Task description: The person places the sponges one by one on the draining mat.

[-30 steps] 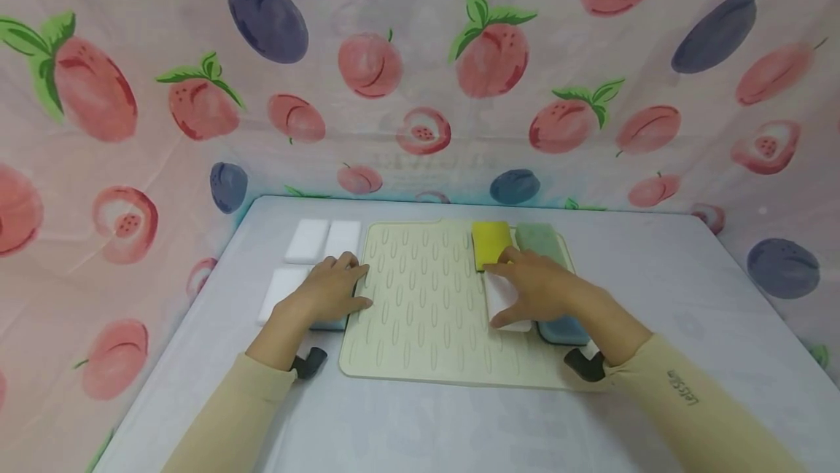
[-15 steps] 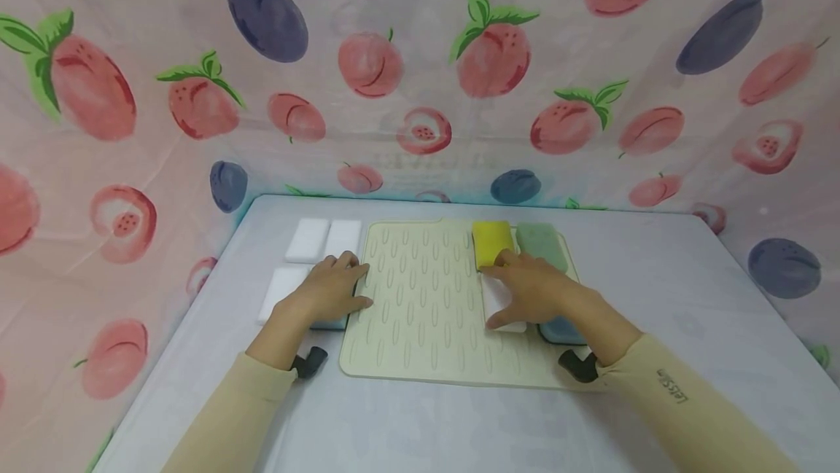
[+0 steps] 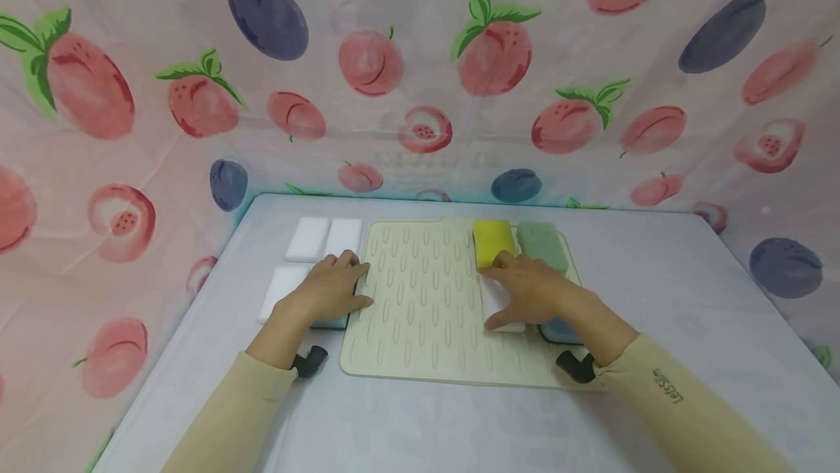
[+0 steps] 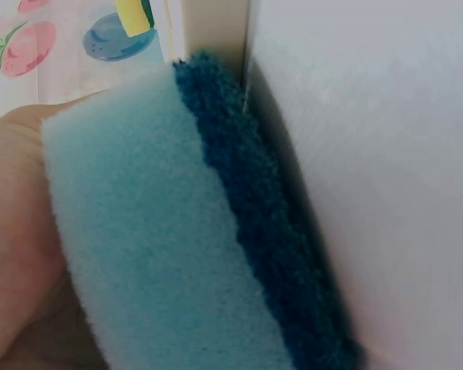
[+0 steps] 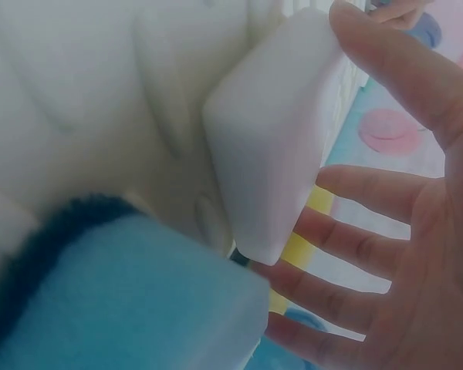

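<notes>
In the head view my right hand [image 3: 534, 289] grips a white sponge [image 3: 496, 305] on the right part of a cream ridged mat [image 3: 420, 313]. The right wrist view shows the thumb at one end of this white sponge [image 5: 266, 135], fingertips along its other side. My left hand [image 3: 328, 287] holds a light blue sponge [image 4: 154, 216] with a dark blue scouring layer, just off the mat's left edge. From above, the hand covers most of it. Another blue sponge [image 3: 560, 332] lies on the mat under the right wrist, its dark layer down.
A yellow sponge [image 3: 492, 241] and a green sponge [image 3: 541, 243] lie side by side at the mat's back right. Left of the mat are three white sponges, one [image 3: 282, 287] partly behind my left hand. A fruit-print cloth [image 3: 420, 57] hangs behind the white table [image 3: 669, 276].
My right hand has shifted slightly left with the white sponge, and more of the blue sponge's side shows beneath the wrist. The left hand has stayed in place.
</notes>
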The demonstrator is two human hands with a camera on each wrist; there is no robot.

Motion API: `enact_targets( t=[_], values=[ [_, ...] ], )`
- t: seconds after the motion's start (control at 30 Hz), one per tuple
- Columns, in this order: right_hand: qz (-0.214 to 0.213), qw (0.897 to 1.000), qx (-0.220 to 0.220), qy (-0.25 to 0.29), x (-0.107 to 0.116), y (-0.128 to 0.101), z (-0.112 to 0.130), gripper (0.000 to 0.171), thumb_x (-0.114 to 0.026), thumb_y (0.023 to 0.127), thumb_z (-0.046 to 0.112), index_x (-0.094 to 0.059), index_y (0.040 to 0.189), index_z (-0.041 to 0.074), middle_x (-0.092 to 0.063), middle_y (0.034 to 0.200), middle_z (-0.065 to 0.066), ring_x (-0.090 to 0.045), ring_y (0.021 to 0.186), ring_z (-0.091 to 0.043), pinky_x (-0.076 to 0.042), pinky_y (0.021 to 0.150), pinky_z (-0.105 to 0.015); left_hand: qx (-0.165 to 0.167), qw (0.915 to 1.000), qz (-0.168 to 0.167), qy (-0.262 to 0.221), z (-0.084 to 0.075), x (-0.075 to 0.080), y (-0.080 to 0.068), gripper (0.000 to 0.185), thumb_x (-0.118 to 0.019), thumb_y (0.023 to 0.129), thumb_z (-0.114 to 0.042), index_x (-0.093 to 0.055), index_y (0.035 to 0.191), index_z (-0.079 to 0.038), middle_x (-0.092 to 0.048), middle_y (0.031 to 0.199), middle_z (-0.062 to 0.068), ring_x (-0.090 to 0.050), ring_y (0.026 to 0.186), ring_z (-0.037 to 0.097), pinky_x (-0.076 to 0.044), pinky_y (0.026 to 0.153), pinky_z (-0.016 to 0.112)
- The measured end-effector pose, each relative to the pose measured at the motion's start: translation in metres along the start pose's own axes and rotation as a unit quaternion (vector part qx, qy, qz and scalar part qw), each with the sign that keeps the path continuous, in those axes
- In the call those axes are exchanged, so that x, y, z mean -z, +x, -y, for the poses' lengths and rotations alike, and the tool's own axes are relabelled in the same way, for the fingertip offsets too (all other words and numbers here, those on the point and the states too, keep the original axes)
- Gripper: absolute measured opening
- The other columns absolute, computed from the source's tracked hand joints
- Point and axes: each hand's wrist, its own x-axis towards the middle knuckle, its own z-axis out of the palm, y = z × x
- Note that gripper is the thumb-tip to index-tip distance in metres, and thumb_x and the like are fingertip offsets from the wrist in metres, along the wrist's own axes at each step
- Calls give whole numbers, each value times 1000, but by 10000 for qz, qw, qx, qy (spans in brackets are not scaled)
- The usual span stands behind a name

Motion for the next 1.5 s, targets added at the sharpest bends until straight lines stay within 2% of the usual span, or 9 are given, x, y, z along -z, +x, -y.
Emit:
enact_targets(
  t=[0.7,0.9,1.07,1.17,1.37,1.5],
  values=[
    [-108,9998,-6,142,-4,-4,3,100,-83,76,67,-48,156,17,-52,142,-10,-54,120,-34,-46,100,-56,-16,10000,5,-6,0,0,-3,72,-73,96,-41,-49,153,-4,-51,142,15,-49,116,33,-43,107,50],
    [-294,9993,7,221,-4,-5,-1,92,-84,78,62,-52,154,20,-55,140,-9,-58,118,-32,-47,102,-54,-37,10000,-9,-45,-1,1,-3,72,-73,96,-41,-50,153,-4,-51,142,15,-48,116,33,-43,106,50],
    [-498,9982,45,331,-3,-5,-7,82,-82,84,55,-53,153,21,-57,140,-9,-60,120,-31,-49,104,-54,-38,10000,-24,-29,-1,2,-3,72,-74,96,-41,-50,153,-4,-52,141,15,-49,114,32,-43,105,50],
    [-628,9970,32,459,-1,-5,-11,78,-81,86,52,-54,153,21,-57,139,-9,-59,122,-30,-50,105,-52,0,10000,-31,-49,-1,2,-3,72,-74,95,-41,-50,153,-4,-52,141,15,-49,114,32,-43,105,50],
    [-873,9916,-36,956,3,-12,-20,75,-80,89,47,-54,152,17,-56,142,-13,-55,129,-34,-48,107,-57,32,10000,-12,-60,-1,0,-1,72,-74,95,-41,-50,153,-5,-52,141,14,-49,115,31,-44,105,49],
    [-1055,9859,48,1296,4,-20,-28,72,-78,91,44,-53,152,14,-55,140,-12,-57,127,-34,-50,104,-57,26,10000,-1,-62,1,-2,0,73,-74,95,-42,-50,153,-5,-52,141,14,-49,113,30,-44,105,49]
  ],
)
